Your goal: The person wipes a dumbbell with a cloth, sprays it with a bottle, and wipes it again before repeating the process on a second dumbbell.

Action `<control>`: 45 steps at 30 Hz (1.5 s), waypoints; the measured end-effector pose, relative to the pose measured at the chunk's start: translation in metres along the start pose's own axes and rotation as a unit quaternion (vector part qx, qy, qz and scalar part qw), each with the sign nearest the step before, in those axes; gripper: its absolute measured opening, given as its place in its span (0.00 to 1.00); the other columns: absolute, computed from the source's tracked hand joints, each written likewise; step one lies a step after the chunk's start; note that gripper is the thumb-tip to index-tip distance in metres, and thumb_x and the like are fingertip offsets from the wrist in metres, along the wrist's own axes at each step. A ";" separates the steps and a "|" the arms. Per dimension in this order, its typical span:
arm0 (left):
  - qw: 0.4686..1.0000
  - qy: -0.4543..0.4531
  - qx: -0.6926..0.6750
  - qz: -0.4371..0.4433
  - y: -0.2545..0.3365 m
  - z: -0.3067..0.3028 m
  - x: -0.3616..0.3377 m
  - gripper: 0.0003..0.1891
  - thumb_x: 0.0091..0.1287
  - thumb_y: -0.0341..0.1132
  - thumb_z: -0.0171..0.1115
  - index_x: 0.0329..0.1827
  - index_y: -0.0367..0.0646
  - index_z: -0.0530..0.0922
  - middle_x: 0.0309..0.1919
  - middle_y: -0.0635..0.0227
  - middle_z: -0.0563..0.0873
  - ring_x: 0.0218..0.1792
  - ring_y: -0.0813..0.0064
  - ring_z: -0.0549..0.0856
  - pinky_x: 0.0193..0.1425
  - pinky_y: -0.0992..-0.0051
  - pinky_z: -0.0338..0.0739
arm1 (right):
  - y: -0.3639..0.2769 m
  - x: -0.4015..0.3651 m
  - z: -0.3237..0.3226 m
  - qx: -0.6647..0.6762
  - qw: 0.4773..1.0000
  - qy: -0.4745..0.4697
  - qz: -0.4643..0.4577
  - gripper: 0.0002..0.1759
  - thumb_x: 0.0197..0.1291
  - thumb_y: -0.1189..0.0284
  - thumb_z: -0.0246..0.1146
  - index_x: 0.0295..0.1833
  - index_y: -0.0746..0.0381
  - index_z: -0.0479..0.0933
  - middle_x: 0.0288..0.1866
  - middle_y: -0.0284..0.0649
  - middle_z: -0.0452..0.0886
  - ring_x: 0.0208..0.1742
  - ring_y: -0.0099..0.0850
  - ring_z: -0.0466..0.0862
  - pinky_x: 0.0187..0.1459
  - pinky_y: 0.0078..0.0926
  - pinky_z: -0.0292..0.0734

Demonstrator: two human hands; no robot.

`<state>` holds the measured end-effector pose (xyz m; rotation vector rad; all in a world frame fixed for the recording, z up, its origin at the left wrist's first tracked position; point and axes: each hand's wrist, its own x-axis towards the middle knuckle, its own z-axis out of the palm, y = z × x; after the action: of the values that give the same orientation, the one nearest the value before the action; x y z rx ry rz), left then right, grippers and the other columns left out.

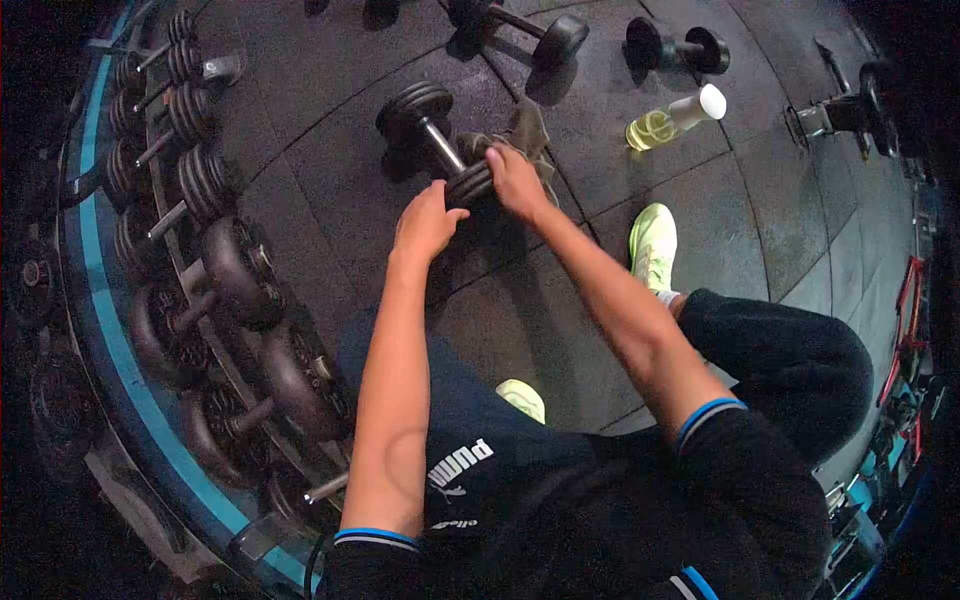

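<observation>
A black dumbbell (440, 140) with a shiny metal handle lies tilted on the floor mats in front of me. My left hand (428, 225) grips the left side of its near end, fingers and thumb against the plates. On the other side of that end, my right hand (518, 182) is closed around a crumpled grey-brown cloth (530, 128), which spreads out behind the fingers. Part of the cloth is hidden by the hand and plates. A clear bottle (655, 128) of yellow liquid with a white cap stands to the right of the hands.
A rack on the left carries several dumbbells (240, 270). More dumbbells lie on the floor ahead, one (678, 48) behind the bottle and another (530, 35) further left. Gym equipment (845, 115) stands at the right. My pale yellow shoe (653, 245) rests below the bottle.
</observation>
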<state>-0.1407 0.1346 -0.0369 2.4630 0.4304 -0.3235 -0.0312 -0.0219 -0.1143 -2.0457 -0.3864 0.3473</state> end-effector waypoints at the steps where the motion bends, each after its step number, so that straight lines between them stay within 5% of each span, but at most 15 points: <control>1: 1.000 0.002 -0.003 0.010 -0.007 0.002 0.001 0.27 0.64 0.43 0.73 0.59 0.35 0.75 0.52 0.42 0.85 0.57 0.41 0.82 0.58 0.52 0.77 | -0.014 -0.015 -0.001 -0.015 0.998 0.039 -0.045 0.22 0.75 0.60 0.55 0.61 0.65 0.77 0.62 0.57 0.80 0.62 0.57 0.79 0.64 0.47 0.73; 6: 0.999 -0.027 -0.028 -0.007 -0.020 0.004 0.000 0.27 0.61 0.41 0.75 0.58 0.34 0.75 0.53 0.44 0.85 0.59 0.44 0.81 0.61 0.52 0.76 | -0.053 -0.066 -0.007 -0.116 0.970 0.067 -0.204 0.23 0.59 0.79 0.64 0.62 0.60 0.78 0.62 0.50 0.82 0.62 0.51 0.81 0.59 0.42 0.80; 9: 1.000 -0.016 -0.016 -0.020 -0.020 0.004 -0.002 0.27 0.61 0.41 0.75 0.58 0.35 0.75 0.54 0.44 0.85 0.60 0.44 0.81 0.61 0.52 0.76 | -0.024 -0.043 -0.020 -0.030 0.980 0.051 -0.189 0.21 0.62 0.81 0.61 0.61 0.59 0.79 0.57 0.49 0.85 0.59 0.50 0.84 0.58 0.41 0.81; 10: 0.999 -0.014 -0.027 -0.019 -0.021 0.007 -0.002 0.27 0.62 0.41 0.75 0.58 0.35 0.75 0.54 0.44 0.85 0.60 0.44 0.82 0.61 0.52 0.76 | -0.028 -0.030 -0.033 -0.120 0.989 0.007 -0.086 0.20 0.62 0.81 0.59 0.59 0.61 0.81 0.52 0.51 0.87 0.53 0.50 0.87 0.54 0.41 0.81; 11: 0.999 -0.012 -0.040 -0.018 -0.020 0.008 -0.002 0.27 0.62 0.42 0.75 0.58 0.35 0.75 0.54 0.44 0.85 0.60 0.44 0.82 0.62 0.52 0.76 | -0.013 -0.017 -0.037 -0.123 0.992 0.011 -0.003 0.18 0.62 0.80 0.59 0.58 0.63 0.82 0.49 0.53 0.87 0.51 0.50 0.88 0.54 0.40 0.81; 17: 0.989 -0.100 -0.105 -0.039 -0.030 0.001 0.011 0.42 0.57 0.52 0.78 0.69 0.35 0.72 0.62 0.44 0.82 0.64 0.49 0.81 0.68 0.57 0.75 | -0.032 0.015 -0.119 -0.137 0.989 0.050 -0.009 0.22 0.64 0.63 0.52 0.51 0.68 0.81 0.48 0.60 0.85 0.53 0.58 0.84 0.57 0.47 0.77; 21: 0.962 -0.088 -0.218 -0.141 -0.014 -0.008 0.026 0.59 0.52 0.70 0.74 0.76 0.32 0.66 0.69 0.41 0.75 0.70 0.49 0.76 0.74 0.57 0.69 | -0.071 0.052 -0.186 -0.206 0.959 -0.169 -0.100 0.25 0.68 0.57 0.51 0.51 0.68 0.80 0.49 0.60 0.84 0.54 0.58 0.83 0.57 0.47 0.76; 23: 0.956 -0.064 -0.232 -0.171 -0.008 -0.010 0.031 0.65 0.49 0.78 0.70 0.78 0.31 0.62 0.73 0.38 0.71 0.73 0.49 0.73 0.75 0.56 0.66 | -0.120 0.053 -0.223 -0.256 0.927 -0.270 -0.048 0.36 0.70 0.42 0.55 0.52 0.70 0.80 0.48 0.58 0.86 0.52 0.53 0.85 0.56 0.45 0.77; 25: 0.938 -0.037 -0.292 -0.184 -0.020 0.010 0.055 0.54 0.60 0.74 0.62 0.72 0.31 0.70 0.67 0.43 0.77 0.67 0.51 0.77 0.73 0.56 0.68 | -0.168 0.037 -0.259 -0.288 0.924 -0.253 0.016 0.45 0.61 0.32 0.60 0.45 0.72 0.83 0.37 0.51 0.85 0.41 0.41 0.86 0.48 0.43 0.78; 28: 0.912 -0.068 -0.366 -0.171 -0.045 0.028 0.103 0.43 0.70 0.66 0.59 0.65 0.28 0.73 0.64 0.45 0.79 0.65 0.51 0.79 0.69 0.51 0.70 | -0.225 0.008 -0.318 -0.321 0.917 -0.234 0.017 0.36 0.65 0.41 0.65 0.40 0.71 0.82 0.33 0.43 0.83 0.36 0.30 0.82 0.42 0.33 0.76; 31: 0.846 -0.050 -0.485 -0.218 -0.036 0.035 0.115 0.39 0.71 0.60 0.63 0.67 0.29 0.72 0.58 0.48 0.83 0.62 0.53 0.81 0.68 0.49 0.70 | -0.219 -0.026 -0.366 -0.174 0.965 -0.188 0.060 0.26 0.68 0.52 0.67 0.43 0.70 0.82 0.34 0.34 0.83 0.37 0.21 0.78 0.40 0.25 0.74; 35: 0.709 -0.002 -0.660 -0.250 -0.055 0.067 0.158 0.27 0.77 0.52 0.59 0.63 0.35 0.72 0.43 0.59 0.85 0.43 0.62 0.86 0.53 0.54 0.79 | -0.202 -0.033 -0.385 -0.161 0.969 -0.173 0.074 0.24 0.68 0.56 0.68 0.45 0.71 0.82 0.35 0.32 0.83 0.39 0.20 0.79 0.43 0.26 0.76; 36: 0.706 0.014 -0.667 -0.240 -0.058 0.076 0.166 0.21 0.79 0.50 0.56 0.56 0.37 0.74 0.38 0.64 0.83 0.35 0.69 0.84 0.41 0.62 0.79 | -0.207 -0.030 -0.384 -0.173 0.967 -0.173 0.068 0.24 0.68 0.56 0.69 0.45 0.71 0.82 0.35 0.33 0.84 0.39 0.21 0.79 0.43 0.26 0.76; 40: 0.750 0.054 -0.605 -0.264 -0.041 0.083 0.170 0.19 0.80 0.48 0.54 0.48 0.37 0.73 0.32 0.65 0.80 0.27 0.73 0.79 0.32 0.68 0.76 | -0.184 -0.017 -0.379 -0.202 0.957 -0.200 0.060 0.24 0.68 0.56 0.69 0.46 0.72 0.82 0.36 0.35 0.84 0.39 0.22 0.81 0.44 0.27 0.77; 45: 0.784 0.070 -0.547 -0.284 -0.031 0.105 0.155 0.20 0.80 0.48 0.54 0.47 0.35 0.76 0.26 0.66 0.81 0.26 0.73 0.80 0.32 0.66 0.75 | -0.176 -0.011 -0.376 -0.149 0.959 -0.220 0.094 0.19 0.71 0.62 0.66 0.53 0.70 0.80 0.44 0.35 0.85 0.46 0.19 0.80 0.51 0.22 0.75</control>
<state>-0.0238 0.1293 -0.1860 1.1687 1.0674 -0.0627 0.0858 -0.2403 0.2193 -2.3001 -0.5397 0.9176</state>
